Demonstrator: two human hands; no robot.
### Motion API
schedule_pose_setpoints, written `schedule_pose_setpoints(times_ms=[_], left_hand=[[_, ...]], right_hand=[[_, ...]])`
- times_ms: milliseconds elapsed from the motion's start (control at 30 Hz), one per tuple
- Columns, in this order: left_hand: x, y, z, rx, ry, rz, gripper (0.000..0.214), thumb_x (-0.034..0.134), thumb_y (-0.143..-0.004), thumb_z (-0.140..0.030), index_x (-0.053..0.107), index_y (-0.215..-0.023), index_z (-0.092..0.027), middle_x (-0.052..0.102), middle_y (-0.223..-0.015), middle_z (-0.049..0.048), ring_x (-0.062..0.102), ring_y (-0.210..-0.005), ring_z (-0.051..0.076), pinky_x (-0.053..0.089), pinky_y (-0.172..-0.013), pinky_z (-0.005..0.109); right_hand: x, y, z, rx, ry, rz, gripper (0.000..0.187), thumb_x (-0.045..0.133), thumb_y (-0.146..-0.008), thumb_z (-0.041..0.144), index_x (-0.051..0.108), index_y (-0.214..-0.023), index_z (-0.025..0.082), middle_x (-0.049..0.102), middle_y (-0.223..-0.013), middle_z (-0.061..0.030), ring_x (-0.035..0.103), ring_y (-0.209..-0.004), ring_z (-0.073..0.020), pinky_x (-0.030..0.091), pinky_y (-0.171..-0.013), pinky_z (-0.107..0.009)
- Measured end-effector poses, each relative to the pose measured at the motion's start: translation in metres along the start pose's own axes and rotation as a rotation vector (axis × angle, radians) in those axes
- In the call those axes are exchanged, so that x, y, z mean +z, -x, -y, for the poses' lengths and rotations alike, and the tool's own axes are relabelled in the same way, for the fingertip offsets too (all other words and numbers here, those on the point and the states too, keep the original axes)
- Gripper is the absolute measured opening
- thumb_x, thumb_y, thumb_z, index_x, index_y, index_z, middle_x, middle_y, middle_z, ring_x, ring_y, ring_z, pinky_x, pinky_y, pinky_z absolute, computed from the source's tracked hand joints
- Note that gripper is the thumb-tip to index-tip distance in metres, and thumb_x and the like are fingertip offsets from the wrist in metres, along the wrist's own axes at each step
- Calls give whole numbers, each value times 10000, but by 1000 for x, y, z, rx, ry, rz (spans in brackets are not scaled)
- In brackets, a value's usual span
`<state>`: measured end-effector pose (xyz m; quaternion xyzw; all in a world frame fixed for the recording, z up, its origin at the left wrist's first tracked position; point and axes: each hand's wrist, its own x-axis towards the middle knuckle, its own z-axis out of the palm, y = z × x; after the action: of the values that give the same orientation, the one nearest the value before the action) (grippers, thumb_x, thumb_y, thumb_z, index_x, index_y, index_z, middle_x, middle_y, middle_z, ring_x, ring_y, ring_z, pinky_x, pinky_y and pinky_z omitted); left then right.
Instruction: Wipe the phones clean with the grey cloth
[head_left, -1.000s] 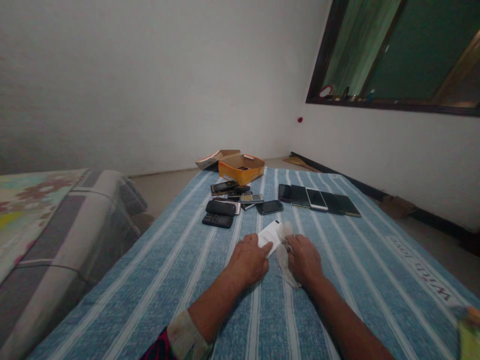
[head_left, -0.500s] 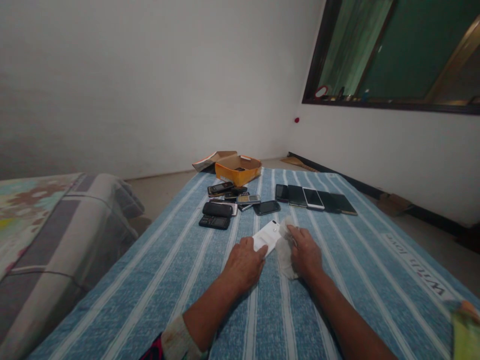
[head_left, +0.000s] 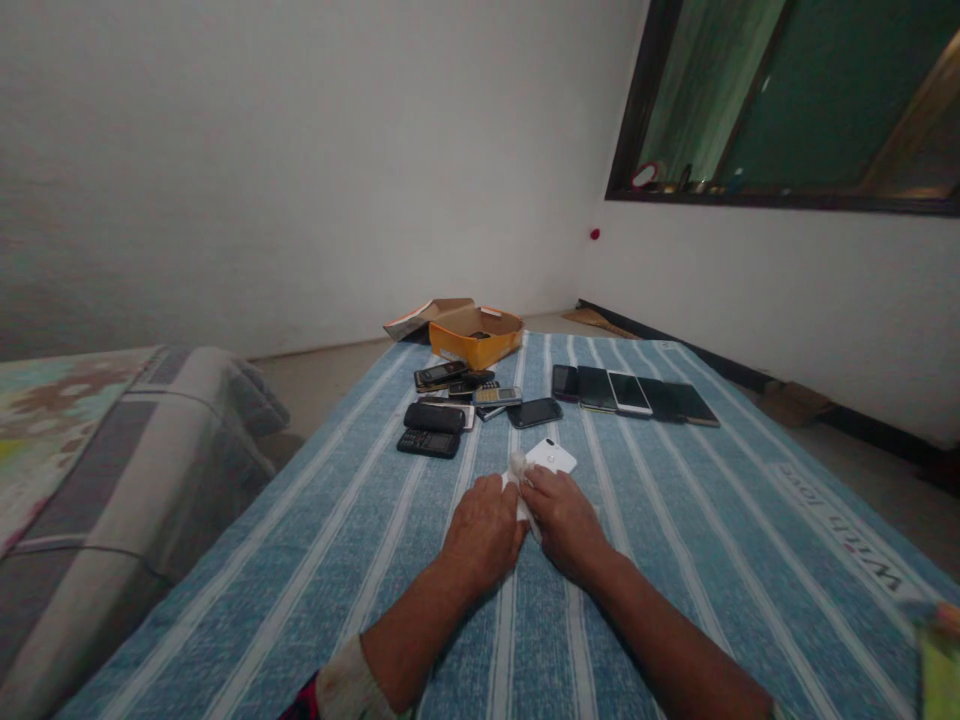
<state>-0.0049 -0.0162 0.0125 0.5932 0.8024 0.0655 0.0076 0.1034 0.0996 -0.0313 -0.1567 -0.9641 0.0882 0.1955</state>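
A white smartphone [head_left: 551,457] lies with its camera end away from me, its lower part under both hands. A crumpled white cloth [head_left: 517,487] is bunched between my left hand [head_left: 484,532] and my right hand [head_left: 562,522]. My right hand presses the cloth against the phone. My left hand sits against the phone's near end and the cloth, with its fingers close to the right hand. The hands hide the phone's lower half.
The hands rest on a blue striped bedspread [head_left: 660,560]. Several keypad phones [head_left: 429,443] lie ahead left, and several smartphones [head_left: 630,393] form a row ahead right. An orange cardboard box [head_left: 474,350] stands at the far end, with a padded grey-edged mattress [head_left: 142,470] at left.
The cloth has moved from beside the phone onto its near part, between the hands. My right hand has shifted left, closer to my left hand, and the phone has turned slightly.
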Motion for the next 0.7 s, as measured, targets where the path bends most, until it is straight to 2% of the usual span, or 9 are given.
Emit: schedule_pose_setpoints(times_ms=[167, 333, 433, 500, 600, 700], left_hand=[[0, 0, 0, 8, -5, 0, 253, 565, -927, -282, 614, -1113, -117, 614, -1095, 155, 566, -1066, 307, 464, -934, 422], [-1, -2, 0, 15, -48, 10, 318, 560, -925, -314, 628, -1180, -136, 616, -1101, 151, 568, -1059, 311, 474, -912, 420], [0, -3, 0, 12, -43, 14, 337, 557, -924, -326, 630, -1202, -149, 614, -1123, 154, 565, -1071, 311, 473, -917, 420], [0, -3, 0, 16, -33, 18, 356, 553, -926, -326, 623, -1233, -162, 609, -1136, 156, 559, -1087, 314, 470, -923, 424], [-1, -3, 1, 22, -29, 37, 380, 547, -925, -329, 612, -1273, -190, 602, -1125, 151, 553, -1090, 316, 470, -911, 426], [-2, -3, 1, 42, -42, 25, 390, 532, -929, -329, 601, -1301, -234, 598, -1114, 137, 556, -1078, 310, 470, -898, 419]], right_hand=[[-10, 0, -9, 242, 136, 63, 507, 422, -889, 14, 607, -1333, 171, 536, -1453, -140, 422, -1381, -256, 305, -1120, -445], [-16, 2, -3, 361, 224, 54, 504, 424, -895, 54, 559, -1374, 136, 512, -1461, -182, 401, -1382, -309, 283, -1106, -532], [-25, 6, -5, 513, 272, 19, 461, 494, -909, 217, 566, -1345, 84, 501, -1440, -243, 374, -1379, -381, 300, -1061, -594], [-33, 8, -9, 588, 300, -18, 512, 524, -921, 380, 592, -1293, 35, 473, -1439, -295, 344, -1383, -434, 301, -1041, -628], [-38, 4, -13, 550, 318, -115, 580, 512, -938, 491, 606, -1263, 20, 465, -1437, -304, 334, -1389, -433, 291, -1064, -599], [-32, -11, -10, 365, 231, -155, 441, 465, -988, 376, 593, -1320, 116, 524, -1419, -207, 397, -1371, -334, 304, -1096, -488]])
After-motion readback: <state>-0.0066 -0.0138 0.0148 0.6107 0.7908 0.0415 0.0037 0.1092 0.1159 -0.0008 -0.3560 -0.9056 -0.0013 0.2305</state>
